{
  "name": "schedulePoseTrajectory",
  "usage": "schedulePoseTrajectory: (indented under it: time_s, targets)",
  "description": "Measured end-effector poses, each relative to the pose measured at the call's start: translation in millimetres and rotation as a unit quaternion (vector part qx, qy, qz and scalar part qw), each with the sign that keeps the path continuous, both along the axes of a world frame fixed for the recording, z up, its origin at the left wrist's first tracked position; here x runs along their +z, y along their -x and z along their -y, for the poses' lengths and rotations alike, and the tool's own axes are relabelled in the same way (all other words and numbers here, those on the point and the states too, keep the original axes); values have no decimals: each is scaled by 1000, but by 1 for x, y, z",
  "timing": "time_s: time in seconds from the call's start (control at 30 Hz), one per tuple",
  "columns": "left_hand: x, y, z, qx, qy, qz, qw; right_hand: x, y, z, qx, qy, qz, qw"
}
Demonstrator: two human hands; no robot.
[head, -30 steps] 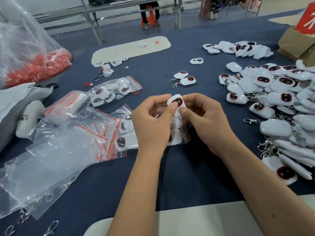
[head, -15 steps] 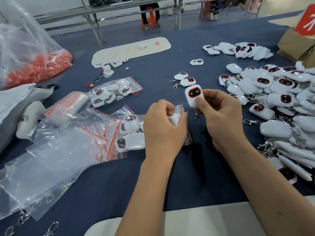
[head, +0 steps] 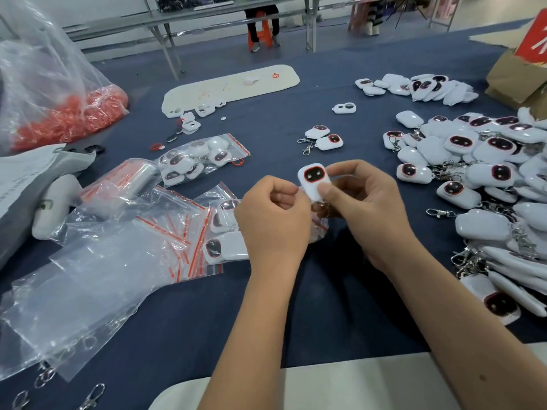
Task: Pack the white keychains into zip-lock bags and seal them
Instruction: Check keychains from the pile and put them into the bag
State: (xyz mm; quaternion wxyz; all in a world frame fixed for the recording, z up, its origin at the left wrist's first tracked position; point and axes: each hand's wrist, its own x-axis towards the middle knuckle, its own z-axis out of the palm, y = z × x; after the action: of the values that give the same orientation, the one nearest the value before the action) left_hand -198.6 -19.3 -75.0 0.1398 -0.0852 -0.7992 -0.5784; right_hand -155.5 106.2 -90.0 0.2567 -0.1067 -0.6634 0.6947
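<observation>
Right now both hands (head: 322, 214) pinch one white keychain (head: 314, 182).

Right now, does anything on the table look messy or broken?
Nothing looks broken. Some white shells near the cream board lie open with no dark face, unlike the keychain in the hands, and loose clips lie at the near edge.

Our left hand (head: 272, 220) is curled in a loose fist, knuckles up; our right hand (head: 367, 211) pinches with thumb and fingers (head: 349, 170), both forearms reaching forward side by side.
</observation>
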Motion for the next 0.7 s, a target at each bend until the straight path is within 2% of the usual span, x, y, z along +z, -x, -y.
schedulePoseTrajectory:
  time_s: [0.07,0.13,0.3,0.37,0.43,0.53,0.7]
  targets:
    - [3,1,0,30,-71,4,997,0,-1,1,13,-53,27,998]
    - [6,0,0,42,-109,-20,993,2,-2,0,41,-66,39,996]
    - [8,-11,-4,-27,-2,-150,988,3,-4,5,97,-187,37,977]
    - [7,-12,-4,-28,1,-170,985,4,-5,8,106,-114,16,988]
    - [8,-9,-3,-9,-40,-157,987,4,-3,5,88,-26,-6,996]
    - [9,-7,-2,8,-66,-146,987,5,-2,-2,110,6,-10,994]
    - [9,-8,-1,1,-60,-144,988,5,-4,8,185,-186,4,965]
